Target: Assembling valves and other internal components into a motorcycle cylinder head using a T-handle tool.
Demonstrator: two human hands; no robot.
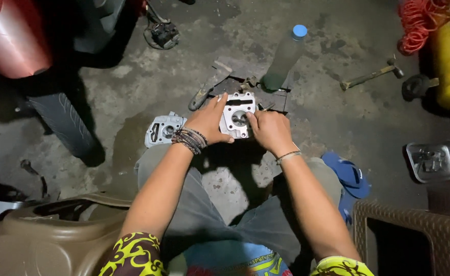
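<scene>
1. Cylinder head (238, 115) lies on a dark pad on the concrete floor (148, 76), mid-scene, your knees just below it.
2. Your left hand (209, 122) presses flat on its left edge, fingers spread; your right hand (270, 130) grips the right edge, thumb on its face.
3. Uneven pressure could rock it off the pad.
4. The upright bottle (285, 56) just behind could topple if nudged.
</scene>
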